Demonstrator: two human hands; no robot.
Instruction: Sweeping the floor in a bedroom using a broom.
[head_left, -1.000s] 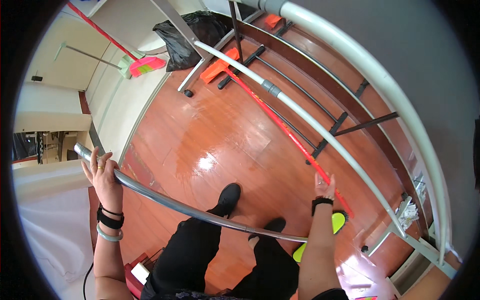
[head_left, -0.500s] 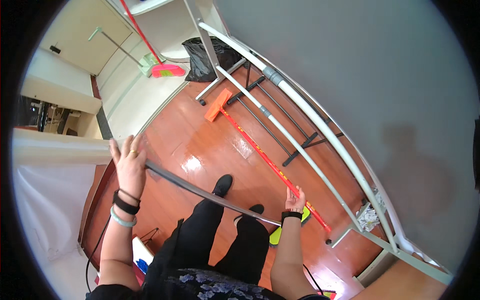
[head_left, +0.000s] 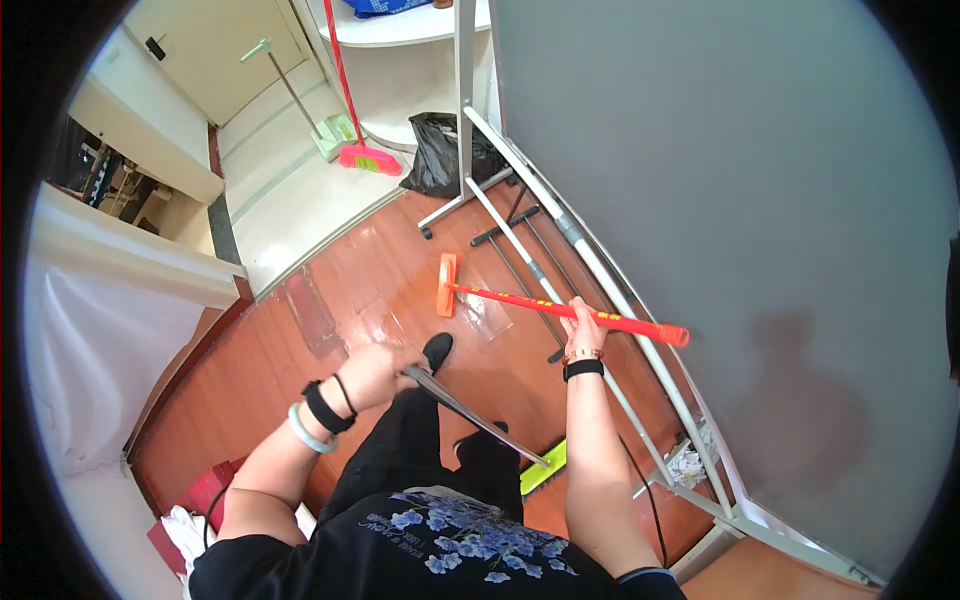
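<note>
Landmark: the board (head_left: 740, 200). Nearest, well left of its lower part: the brush (head_left: 545, 467), green head down near the shoes (head_left: 438, 350); its metal pole (head_left: 460, 408) has its upper end enclosed by the left hand (head_left: 375, 380). Risk: a step could catch head or pole, both being close to the feet. Closer to the board, the right hand (head_left: 580, 328) grasps the wiper (head_left: 525, 301) by its red handle, orange head away from the board. Risk: the handle's free end overlaps the board in view — a swing could knock it; contact now, cannot tell. In the way: white bars (head_left: 640, 430) along the board's left edge, with a black stand (head_left: 505, 226) among them; either could snag the wiper. Farther, left of the board's far end: a black bag (head_left: 440, 155), then a pink broom (head_left: 370, 160) and pale dustpan (head_left: 338, 135).
</note>
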